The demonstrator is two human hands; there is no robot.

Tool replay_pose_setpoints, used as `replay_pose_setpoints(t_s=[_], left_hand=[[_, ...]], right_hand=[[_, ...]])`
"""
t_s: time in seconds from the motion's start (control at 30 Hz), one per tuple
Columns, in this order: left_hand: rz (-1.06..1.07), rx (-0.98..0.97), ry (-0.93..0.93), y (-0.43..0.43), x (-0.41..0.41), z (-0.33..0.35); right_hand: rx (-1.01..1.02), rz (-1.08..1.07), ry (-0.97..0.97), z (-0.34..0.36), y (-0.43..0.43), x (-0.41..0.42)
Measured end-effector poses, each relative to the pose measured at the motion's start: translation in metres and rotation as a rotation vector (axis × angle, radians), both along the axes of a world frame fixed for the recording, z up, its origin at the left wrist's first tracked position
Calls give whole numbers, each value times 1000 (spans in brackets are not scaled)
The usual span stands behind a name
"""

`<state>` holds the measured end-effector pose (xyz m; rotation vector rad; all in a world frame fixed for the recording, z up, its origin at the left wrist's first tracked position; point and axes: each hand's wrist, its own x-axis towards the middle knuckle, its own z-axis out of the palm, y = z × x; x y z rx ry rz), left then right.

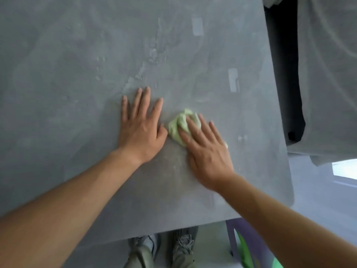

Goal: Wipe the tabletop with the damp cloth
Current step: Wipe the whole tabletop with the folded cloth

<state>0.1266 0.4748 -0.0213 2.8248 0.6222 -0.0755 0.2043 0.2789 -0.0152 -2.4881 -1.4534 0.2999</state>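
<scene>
A crumpled pale green cloth (178,125) lies on the grey tabletop (77,74), near the middle and toward the right. My right hand (207,151) presses down on it, fingers spread over the cloth's near right part. My left hand (141,130) rests flat on the bare tabletop just left of the cloth, fingers apart, thumb almost touching the cloth. Wet streaks and droplets (152,53) mark the surface beyond my hands.
The table's right edge (278,113) runs down to a rounded near corner. Beyond it stands a second grey surface (328,74) with a dark gap between. Below the near edge are my shoes (164,250) and a purple and green stool (247,244).
</scene>
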Motion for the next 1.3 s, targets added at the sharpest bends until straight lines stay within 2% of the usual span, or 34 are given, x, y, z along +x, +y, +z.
replay_pose_setpoints(t_s=[0.07,0.13,0.23,0.3,0.37,0.47,0.57,0.73,0.8,0.9,0.97,1.03,1.17,1.23,1.3], left_hand=[[3,1,-22,-7,-10,6],[-13,-26,-27,-20,-24,7],[-32,-65,-17,-31,-38,1],[-30,-66,-6,-32,-41,-2],[-33,-49,-3,-32,-42,-3],[-59,-3,12,-33,-43,-7],[-68,36,27,-34,-43,-10],[-39,30,2,-38,-42,-10],[-15,17,-7,-45,-38,-7],[35,-24,-11,-59,-33,-5],[52,-33,-16,-63,-33,-7],[46,-8,-19,-64,-33,-9],[51,23,-22,-66,-32,-11],[60,24,-24,-67,-31,-11],[72,21,-35,-68,-30,-11]], right_hand=[[-21,114,21,3,-23,-6],[-26,110,-6,0,-28,16],[-6,-188,-15,2,-14,46],[-3,-345,1,2,-7,30],[9,-314,0,3,-15,-8],[7,-84,13,4,-45,-53],[-23,34,-21,1,-58,-32],[-13,-393,-36,-1,-27,7],[1,-371,-37,-1,-33,-16],[5,-173,-11,-1,-67,-51],[-16,-73,-8,-2,-83,-40],[-21,-132,-46,-5,-82,-5],[-36,-444,-16,-2,-70,51],[-40,-461,-26,-1,-74,34],[-52,-389,-29,0,-91,7]])
